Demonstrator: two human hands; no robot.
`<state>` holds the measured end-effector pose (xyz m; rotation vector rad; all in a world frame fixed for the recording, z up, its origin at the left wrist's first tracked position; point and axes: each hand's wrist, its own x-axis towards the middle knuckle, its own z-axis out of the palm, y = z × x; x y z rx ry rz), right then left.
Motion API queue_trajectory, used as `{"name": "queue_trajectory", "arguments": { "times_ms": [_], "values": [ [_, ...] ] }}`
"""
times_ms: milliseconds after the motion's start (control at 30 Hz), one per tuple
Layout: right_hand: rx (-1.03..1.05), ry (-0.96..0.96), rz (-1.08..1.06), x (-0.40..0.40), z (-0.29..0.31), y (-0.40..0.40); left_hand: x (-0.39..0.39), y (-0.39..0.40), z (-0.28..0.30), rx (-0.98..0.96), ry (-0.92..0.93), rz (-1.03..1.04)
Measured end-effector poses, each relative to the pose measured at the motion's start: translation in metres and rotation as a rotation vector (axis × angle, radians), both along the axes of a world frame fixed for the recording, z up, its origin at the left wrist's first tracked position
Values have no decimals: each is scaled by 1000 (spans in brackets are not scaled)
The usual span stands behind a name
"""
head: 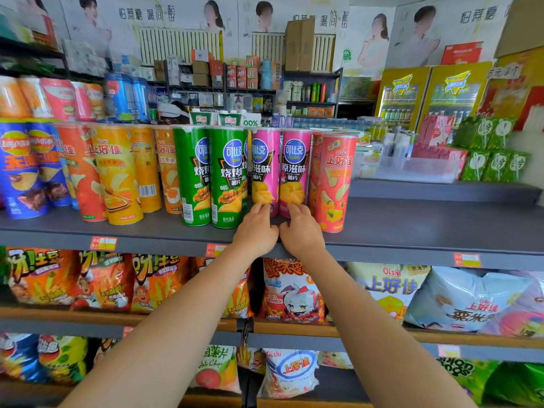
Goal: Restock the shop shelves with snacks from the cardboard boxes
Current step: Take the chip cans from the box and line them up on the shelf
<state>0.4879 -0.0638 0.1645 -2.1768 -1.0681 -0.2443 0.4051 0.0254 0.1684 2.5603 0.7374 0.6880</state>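
While on dark shelf (pixel 412 228), left hand (pixel 256 231) fingertips touch glossy pink tube (pixel 265 169); right hand (pixel 300 231) likewise its twin (pixel 295 169); grip unclamped.

Bare shelf (pixel 426 219) rt of red can (pixel 334 184)

Two bare forearms, no sleeves, no rings or watch, left hand (pixel 255 234) and right hand (pixel 300 232).

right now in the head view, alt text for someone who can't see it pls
Two bare hands reach to a grey top shelf, the left hand and right hand each touching the base of a pink crisp tube and its twin. Green tubes stand to their left, a red tube to their right, snack bags below.
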Motion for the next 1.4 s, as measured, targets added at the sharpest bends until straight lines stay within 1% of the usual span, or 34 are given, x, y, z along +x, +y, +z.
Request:
{"name": "queue_trajectory", "arguments": {
  "times_ms": [67,133,167,233,267,300,367,433,500,533,600,700,733,800,867,900,967,1033,1067,1100,1133,1200,1267,1400],
  "values": [
    [166,8,58,-7,-1,-8,-16,-8,-2,20,-207,-43],
    [352,-39,118,-23,-8,-21,-41,-21,-9,92,-419,-49],
    [432,-57,145,-37,-16,-29,-59,-27,-16,103,-495,-48],
    [522,-13,195,-68,-38,-42,-96,-35,-40,78,-562,-32],
    [504,58,228,-85,-57,-46,-114,-34,-61,39,-556,-5],
    [452,138,263,-100,-80,-47,-132,-32,-87,-15,-525,37],
    [286,301,330,-130,-135,-46,-171,-26,-149,-162,-384,167],
    [59,459,369,-157,-198,-45,-215,-20,-221,-302,-147,304],
    [-189,566,391,-186,-260,-46,-265,-19,-293,-411,58,392],
    [-317,602,410,-202,-289,-47,-290,-22,-326,-447,124,424],
    [-563,685,456,-235,-340,-50,-338,-33,-380,-457,250,497],
    [-878,767,508,-283,-404,-63,-396,-53,-431,-446,405,629],
    [-962,783,516,-297,-423,-68,-413,-58,-444,-464,442,641],
    [-1100,821,516,-322,-457,-83,-442,-69,-466,-569,523,621],
    [-1206,808,508,-343,-485,-96,-458,-78,-479,-711,560,592],
    [-1251,818,507,-354,-498,-102,-460,-81,-482,-734,568,590],
    [-1323,777,503,-371,-530,-115,-459,-82,-484,-685,568,579],
    [-1365,763,431,-381,-606,-142,-457,-80,-484,-620,557,566],
    [-1383,769,384,-385,-633,-154,-458,-80,-486,-600,554,563],
    [-1379,773,358,-390,-647,-160,-459,-80,-486,-586,555,564],
    [-1382,742,367,-394,-640,-158,-460,-81,-487,-573,556,563],
    [-1389,656,372,-403,-596,-138,-462,-83,-488,-543,550,561],
    [-1417,584,374,-401,-586,-130,-462,-83,-488,-532,544,569],
    [-1454,609,373,-395,-586,-121,-463,-82,-489,-552,532,573]
  ]
}}
